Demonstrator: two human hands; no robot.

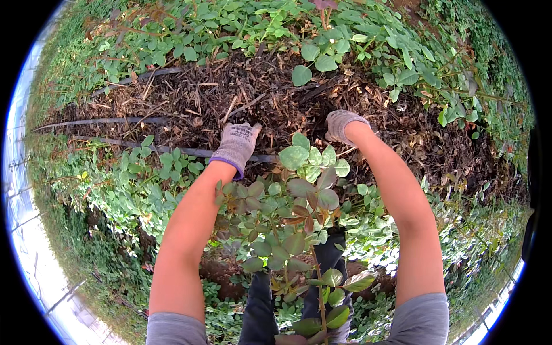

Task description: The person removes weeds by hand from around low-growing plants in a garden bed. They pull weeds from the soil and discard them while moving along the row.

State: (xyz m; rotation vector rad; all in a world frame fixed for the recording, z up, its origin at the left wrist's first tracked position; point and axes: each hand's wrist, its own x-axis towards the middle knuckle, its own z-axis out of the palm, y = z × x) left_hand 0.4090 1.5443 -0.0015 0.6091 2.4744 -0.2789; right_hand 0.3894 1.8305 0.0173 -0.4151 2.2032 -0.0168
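Observation:
My left hand (239,139), in a grey knit work glove with a purple cuff edge, presses into the brown mulch (202,95) of a planting bed, beside a black drip irrigation hose (192,152). Its fingertips are partly hidden, so whether they hold anything cannot be told. To the right, my right hand (343,125), in a similar glove, reaches into the same mulch near a dark hollow, its fingers curled and mostly hidden behind the glove. Between and below both hands rises a leafy rose plant (297,194) with a thorny stem (320,284).
More rose foliage (129,172) lines the near side of the bed, and green leafy shoots (323,56) border its far side. Further black hoses (108,121) run along the mulch at left. My legs in dark trousers (261,306) stand among the plants.

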